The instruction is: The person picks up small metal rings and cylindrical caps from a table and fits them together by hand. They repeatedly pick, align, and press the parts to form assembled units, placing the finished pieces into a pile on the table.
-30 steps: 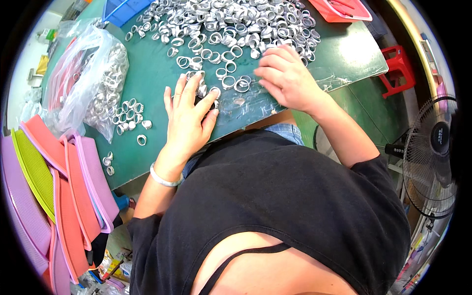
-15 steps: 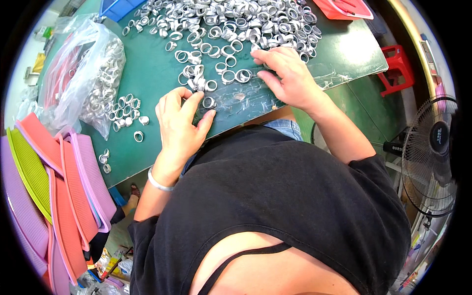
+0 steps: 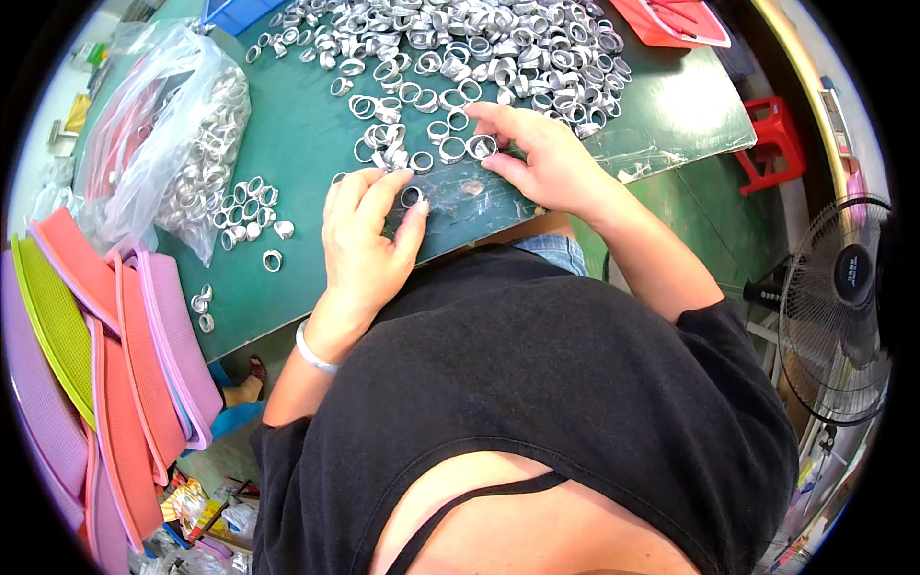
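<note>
Silver-coloured metal finger rings lie loose on the green table (image 3: 316, 144). My left hand (image 3: 364, 235) rests at the table's near edge, thumb and forefinger bent about one ring (image 3: 411, 196), the thumb tip against its side. Just beyond those fingertips is a small cluster of rings (image 3: 388, 144). My right hand (image 3: 546, 158) hovers over the table farther right, thumb and fingers apart. Its thumb tip is at the edge of another ring (image 3: 481, 147), and its forefinger reaches toward rings beside the big heap (image 3: 479, 48).
On the left stands a clear plastic bag (image 3: 182, 134) full of rings, with a small group of rings (image 3: 247, 206) beside it. Stacked coloured baskets (image 3: 125, 383) are at the lower left. A blue bin (image 3: 240, 14), red tray (image 3: 671, 24), red stool (image 3: 774, 144) and fan (image 3: 843, 307) surround the table.
My left hand has shifted slightly right, its thumb and forefinger closing in on the ring. My right hand has moved left, its thumb now at a ring's edge.
</note>
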Demonstrator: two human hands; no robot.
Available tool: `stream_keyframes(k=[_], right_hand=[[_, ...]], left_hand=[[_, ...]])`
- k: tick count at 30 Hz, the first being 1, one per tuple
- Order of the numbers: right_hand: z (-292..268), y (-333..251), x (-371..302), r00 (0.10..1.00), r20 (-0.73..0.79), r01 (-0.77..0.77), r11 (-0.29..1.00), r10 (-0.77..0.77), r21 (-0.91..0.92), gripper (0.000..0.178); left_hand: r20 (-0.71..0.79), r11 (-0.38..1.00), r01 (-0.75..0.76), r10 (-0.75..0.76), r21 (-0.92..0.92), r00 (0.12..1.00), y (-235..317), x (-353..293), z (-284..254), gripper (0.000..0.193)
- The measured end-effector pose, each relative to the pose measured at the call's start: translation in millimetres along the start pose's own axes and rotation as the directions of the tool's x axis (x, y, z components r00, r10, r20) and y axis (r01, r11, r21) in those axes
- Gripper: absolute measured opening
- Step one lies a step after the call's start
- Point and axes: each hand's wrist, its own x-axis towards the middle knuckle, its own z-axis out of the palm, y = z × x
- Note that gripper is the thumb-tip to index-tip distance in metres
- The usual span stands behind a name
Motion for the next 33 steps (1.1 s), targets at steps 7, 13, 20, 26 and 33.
stream_keyframes(k=[7, 13, 20, 26, 33], right_hand=[[8.9, -7.5, -2.7, 0.990, 0.006, -0.111, 0.741, 0.142, 0.663, 0.052], [14.0, -20.8, -6.6, 0.971, 0.071, -0.143, 0.315, 0.228, 0.938, 0.053], [21.0, -17.0, -10.3, 0.975, 0.085, -0.113, 0.130, 0.204, 0.985, 0.054], [17.9, -25.4, -11.8, 0.996, 0.005, -0.043, 0.440, 0.088, 0.897, 0.059], [9.7, -21.9, 0.8, 0.993, -0.090, -0.023, 0.856, 0.081, 0.516, 0.048]], left_hand=[[0.072, 0.975, 0.119, -0.108, -0.186, 0.992, 13.6, 15.5, 20.7, 0.036], [0.048, 0.827, 0.204, -0.211, -0.524, 0.976, 14.7, 18.6, 33.8, 0.032], [0.072, 0.734, 0.209, -0.214, -0.646, 0.974, 17.3, 16.8, 28.0, 0.028], [0.474, 0.040, 0.517, -0.344, -0.855, 0.811, 15.4, 11.1, 18.6, 0.022], [0.738, -0.433, 0.603, -0.304, -0.670, 0.602, 13.1, 7.1, 5.2, 0.026]])
